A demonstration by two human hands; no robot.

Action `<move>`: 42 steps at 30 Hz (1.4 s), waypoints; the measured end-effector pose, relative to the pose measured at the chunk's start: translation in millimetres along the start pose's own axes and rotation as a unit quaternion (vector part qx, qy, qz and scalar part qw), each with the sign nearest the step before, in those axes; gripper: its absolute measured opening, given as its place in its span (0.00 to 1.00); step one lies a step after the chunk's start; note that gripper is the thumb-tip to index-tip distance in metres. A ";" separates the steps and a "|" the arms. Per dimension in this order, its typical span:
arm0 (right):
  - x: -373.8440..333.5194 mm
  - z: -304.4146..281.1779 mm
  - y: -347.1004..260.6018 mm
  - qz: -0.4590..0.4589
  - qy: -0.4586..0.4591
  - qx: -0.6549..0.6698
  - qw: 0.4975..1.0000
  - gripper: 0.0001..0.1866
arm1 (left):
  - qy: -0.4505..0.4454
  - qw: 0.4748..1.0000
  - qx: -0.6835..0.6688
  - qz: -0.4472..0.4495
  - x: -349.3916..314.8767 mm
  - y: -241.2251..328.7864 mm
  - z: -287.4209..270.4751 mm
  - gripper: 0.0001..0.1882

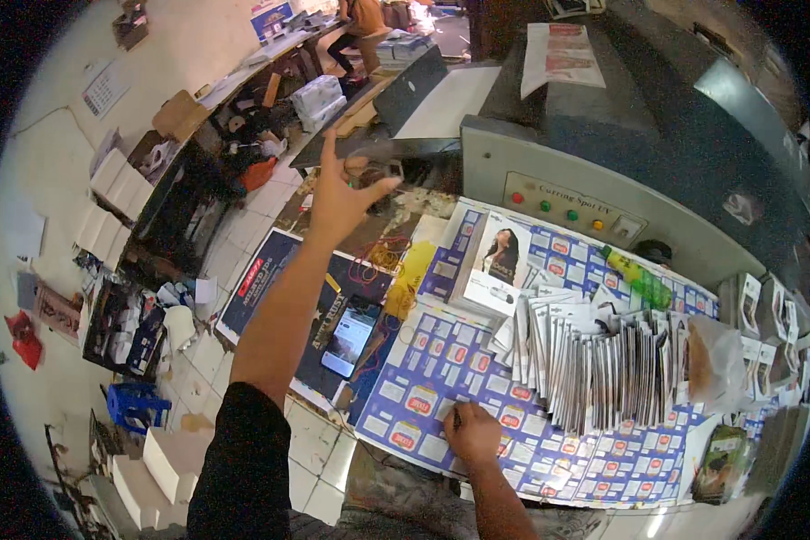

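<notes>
My left hand is stretched out forward, thumb and forefinger spread apart, above the far left corner of the work table. It seems to hold nothing. My right hand rests on the near edge of the blue-and-white printed sheet covering the table. Its fingers are curled, and a small dark spot shows at them that I cannot make out. Beyond it stands a stack of white printed cards with a portrait. A long row of upright folded cards fans out to the right. A lit phone lies left of the sheet.
Red rubber bands and yellow bands lie past the phone. A green bottle lies behind the cards, a clear plastic bag to their right. A grey machine panel borders the far side. A person sits far off.
</notes>
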State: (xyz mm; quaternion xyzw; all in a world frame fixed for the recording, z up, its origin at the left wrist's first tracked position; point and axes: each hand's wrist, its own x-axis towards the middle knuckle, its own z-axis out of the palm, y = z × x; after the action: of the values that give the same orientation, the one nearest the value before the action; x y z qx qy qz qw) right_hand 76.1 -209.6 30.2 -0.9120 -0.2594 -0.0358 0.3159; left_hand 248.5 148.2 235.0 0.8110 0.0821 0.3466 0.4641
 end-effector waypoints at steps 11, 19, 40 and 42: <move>4.4 -4.4 0.0 -0.022 0.017 0.042 0.999 0.06 | 0.000 0.966 0.223 -0.133 9.3 -172.5 27.4 0.68; 5.6 -5.5 0.7 -0.025 0.023 0.023 0.999 0.06 | -0.032 0.985 0.120 -0.116 -3.9 -182.7 42.2 0.66; -6.4 -10.7 10.6 0.050 -0.044 0.134 0.989 0.23 | -0.224 0.964 0.139 -0.019 -328.2 14.6 103.4 0.45; 4.0 -12.9 13.0 0.043 -0.063 0.217 0.973 0.24 | -0.159 0.975 0.120 -0.100 -338.5 -20.6 93.7 0.40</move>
State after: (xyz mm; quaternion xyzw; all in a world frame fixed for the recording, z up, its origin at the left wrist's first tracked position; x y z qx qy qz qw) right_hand 87.3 -224.2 34.2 -0.8323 -0.2413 0.0924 0.4904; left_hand 59.6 -59.5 22.9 0.8931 0.1292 0.1524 0.4030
